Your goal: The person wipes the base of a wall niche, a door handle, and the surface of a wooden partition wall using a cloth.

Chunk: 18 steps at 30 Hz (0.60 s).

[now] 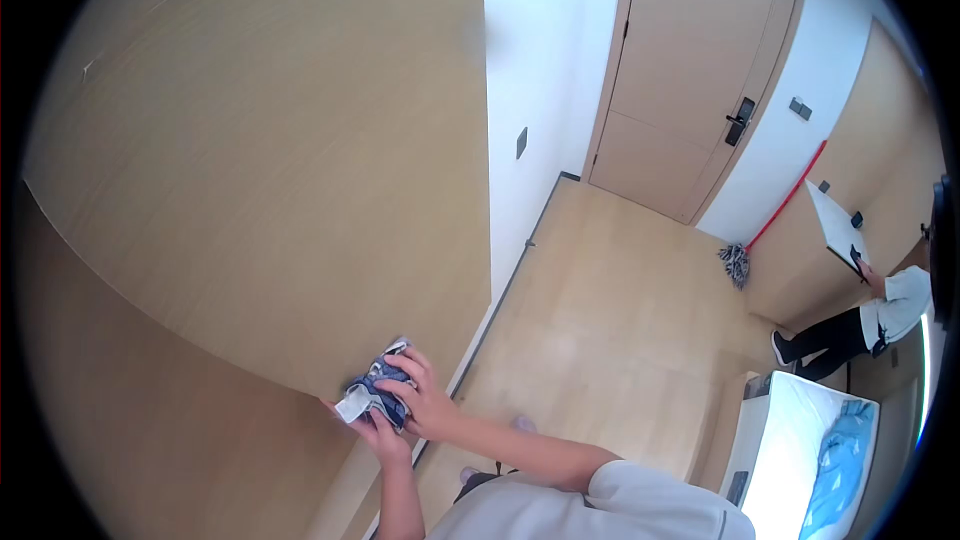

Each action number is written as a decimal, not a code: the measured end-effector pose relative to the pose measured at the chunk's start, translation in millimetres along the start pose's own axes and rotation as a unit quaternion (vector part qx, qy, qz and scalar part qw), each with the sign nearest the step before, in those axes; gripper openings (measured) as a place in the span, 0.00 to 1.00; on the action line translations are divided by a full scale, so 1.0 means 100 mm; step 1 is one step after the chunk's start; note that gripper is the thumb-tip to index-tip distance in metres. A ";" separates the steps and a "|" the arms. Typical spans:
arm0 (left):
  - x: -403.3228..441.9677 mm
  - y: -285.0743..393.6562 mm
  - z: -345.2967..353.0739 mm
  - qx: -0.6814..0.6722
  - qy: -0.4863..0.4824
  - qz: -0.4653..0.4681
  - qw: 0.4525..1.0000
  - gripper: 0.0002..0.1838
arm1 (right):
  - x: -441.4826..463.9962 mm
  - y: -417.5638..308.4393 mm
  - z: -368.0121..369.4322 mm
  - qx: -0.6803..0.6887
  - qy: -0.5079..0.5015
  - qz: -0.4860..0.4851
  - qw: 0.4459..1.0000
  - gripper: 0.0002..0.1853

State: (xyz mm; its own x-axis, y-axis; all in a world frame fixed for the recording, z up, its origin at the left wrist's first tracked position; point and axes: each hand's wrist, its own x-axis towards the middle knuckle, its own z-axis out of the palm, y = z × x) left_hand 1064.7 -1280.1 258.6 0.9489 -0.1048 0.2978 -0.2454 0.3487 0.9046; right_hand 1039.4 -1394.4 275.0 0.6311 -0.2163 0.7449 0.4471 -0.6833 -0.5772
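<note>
A small bundle of folded blue, denim-like cloth (374, 384) with a white patch or tag at its lower end is held between my two hands. From below, my left hand (382, 437) grips it near the white end, thumb along its side. My right hand (424, 398) lies across its upper right side with the fingers curled over it. The cloth is close to the lower edge of a large wood-coloured panel (300, 160). Its underside is hidden, and I cannot tell which garment it is.
A closed door (690, 80) with a dark lock stands beyond the floor (590, 310). A red-handled mop (735, 265) leans near a wooden cabinet (790, 270). At the right, another person (895, 305) stands by a bed (775, 450) with blue bedding (842, 460).
</note>
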 end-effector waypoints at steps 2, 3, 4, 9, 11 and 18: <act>0.00 -0.03 -0.02 0.008 0.002 0.016 1.000 0.46 | 0.02 0.06 0.06 0.005 0.021 -0.014 1.000 0.45; 0.00 -0.05 -0.03 0.013 0.005 0.026 1.000 0.45 | 0.03 0.10 0.07 0.010 0.031 -0.021 0.999 0.45; -0.01 -0.04 -0.06 0.033 0.007 0.042 0.999 0.45 | 0.06 0.18 0.06 0.004 0.023 -0.066 0.998 0.43; -0.01 0.34 0.07 0.134 0.015 0.170 0.976 0.45 | 0.34 0.69 -0.23 -0.042 0.010 -0.206 0.978 0.44; 0.08 0.53 0.26 0.164 0.011 0.209 0.964 0.45 | 0.55 0.87 -0.38 -0.043 0.061 -0.164 0.984 0.41; 0.42 0.54 0.51 0.162 0.153 0.171 0.960 0.42 | 1.38 1.48 -0.98 -0.036 0.187 -0.061 0.980 0.33</act>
State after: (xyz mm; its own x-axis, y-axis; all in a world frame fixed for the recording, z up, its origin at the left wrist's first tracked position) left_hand 1080.8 -1312.9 335.8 0.8036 0.2596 0.5355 -0.5547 0.0007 0.8320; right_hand 1130.5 -1593.4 324.7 0.2931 -0.3612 0.8852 0.4507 -0.7643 -0.4611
